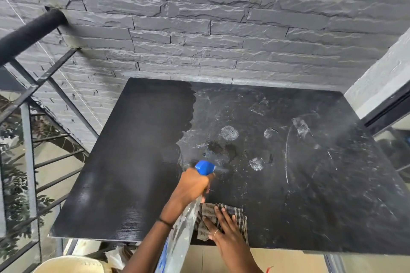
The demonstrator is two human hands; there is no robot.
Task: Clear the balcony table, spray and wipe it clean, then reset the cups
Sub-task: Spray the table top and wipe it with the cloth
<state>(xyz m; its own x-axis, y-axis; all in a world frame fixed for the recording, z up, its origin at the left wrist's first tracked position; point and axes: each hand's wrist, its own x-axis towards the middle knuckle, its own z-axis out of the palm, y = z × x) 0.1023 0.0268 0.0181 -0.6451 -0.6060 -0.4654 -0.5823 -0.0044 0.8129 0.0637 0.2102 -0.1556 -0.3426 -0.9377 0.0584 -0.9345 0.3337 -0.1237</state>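
Observation:
A black square table (124,162) fills the middle of the head view. Its left part looks dark and clean, while the right part carries white smears and dusty marks. My left hand (194,185) grips a clear spray bottle (184,232) with a blue nozzle (205,167), held over the table and pointing right, with a faint mist at the nozzle. My right hand (224,228) rests flat, fingers straight, on a checked cloth (207,213) near the table's front edge. No cups are in view.
A grey stone-brick wall (221,29) stands behind the table. A black metal railing (33,86) runs along the left, with foliage beyond it. A cream bucket rim (71,265) shows at the lower left. A window frame (388,108) borders the right.

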